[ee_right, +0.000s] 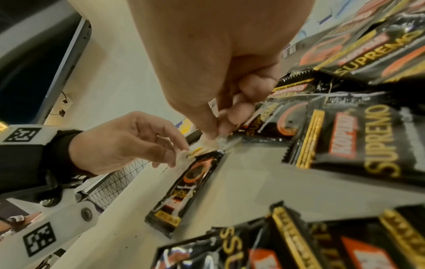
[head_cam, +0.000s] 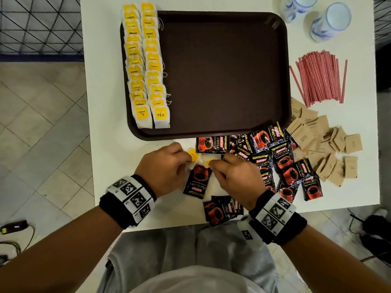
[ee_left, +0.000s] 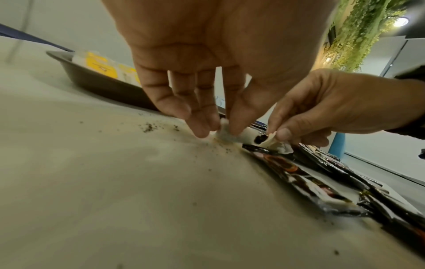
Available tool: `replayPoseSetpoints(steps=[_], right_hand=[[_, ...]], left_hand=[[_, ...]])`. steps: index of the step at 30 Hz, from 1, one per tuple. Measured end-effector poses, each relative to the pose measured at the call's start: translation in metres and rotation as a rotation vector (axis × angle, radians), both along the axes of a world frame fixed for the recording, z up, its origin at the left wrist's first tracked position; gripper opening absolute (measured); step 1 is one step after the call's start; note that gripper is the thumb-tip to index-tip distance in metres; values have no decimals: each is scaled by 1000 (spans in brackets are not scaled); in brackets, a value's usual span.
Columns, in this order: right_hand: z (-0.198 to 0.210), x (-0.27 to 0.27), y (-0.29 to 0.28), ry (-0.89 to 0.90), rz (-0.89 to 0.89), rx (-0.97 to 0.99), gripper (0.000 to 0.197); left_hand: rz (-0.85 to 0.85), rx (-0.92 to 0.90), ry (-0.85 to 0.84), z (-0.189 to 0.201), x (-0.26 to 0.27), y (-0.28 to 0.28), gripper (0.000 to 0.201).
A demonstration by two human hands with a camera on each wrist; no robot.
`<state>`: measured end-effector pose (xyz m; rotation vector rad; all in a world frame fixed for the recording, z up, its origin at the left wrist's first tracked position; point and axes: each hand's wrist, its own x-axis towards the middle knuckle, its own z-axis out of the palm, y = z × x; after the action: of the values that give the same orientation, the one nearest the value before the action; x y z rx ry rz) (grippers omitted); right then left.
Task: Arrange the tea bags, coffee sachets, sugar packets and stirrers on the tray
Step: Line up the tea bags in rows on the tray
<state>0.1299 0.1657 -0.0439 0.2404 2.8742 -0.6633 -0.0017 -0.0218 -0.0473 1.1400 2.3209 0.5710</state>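
Low in the middle of the head view, both forearms reach up from the bottom edge and meet over the near side of the white table (head_cam: 105, 157), just below the brown tray (head_cam: 222, 70). The left hand (head_cam: 167, 168) comes in from the lower left, back upward, its fingers (ee_left: 200, 125) pointing down and drawn narrow, thumb and fingertips pinching one end of a loose tea bag (head_cam: 195, 157) close to the tabletop. The right hand (head_cam: 234, 176) comes in from the lower right with its fingers curled tight, thumb and forefinger pinching paper at the other end of that same small white-and-yellow bundle; whether it is one bag or two I cannot tell. The bundle sits just above a single coffee sachet (head_cam: 196, 181) lying below the hands. Two neat rows of tea bags (head_cam: 146, 64) fill the left part of the tray. More coffee sachets (head_cam: 281, 163) lie scattered to the right of the hands, sugar packets (head_cam: 323, 144) further right, and red stirrers (head_cam: 319, 79) in the upper right beside two cups (head_cam: 317, 17). Dark specks (ee_left: 149, 126) dot the table in the left wrist view.
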Motion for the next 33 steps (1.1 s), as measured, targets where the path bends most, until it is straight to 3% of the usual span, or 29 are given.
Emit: replayPoseSetpoints(steps=[3,7,13,17,21,28,33], right_hand=[[-2,1,1,5,-46,-116,27],[0,-1,-2,-50,-193,-298,28],[14,-9,-4,-161,-302,-335,14],[18,-16,-11,-245,-246,-139,21],[13,-20,-14,-187,-133,18,26],[4,-23,-20,-101,-83,77,32],[-2,-33,-25,-111,-83,70,17]], left_hand=[[104,18,-9,4,1,3,12],[153,-24,10,-4,4,12,26],[112,-120,-102,-5,10,18,46],[51,-75,-89,-5,6,15,29],[142,31,-191,-6,4,6,15],[228,36,-283,-5,-5,-5,5],[272,24,-333,-4,-6,-8,10]])
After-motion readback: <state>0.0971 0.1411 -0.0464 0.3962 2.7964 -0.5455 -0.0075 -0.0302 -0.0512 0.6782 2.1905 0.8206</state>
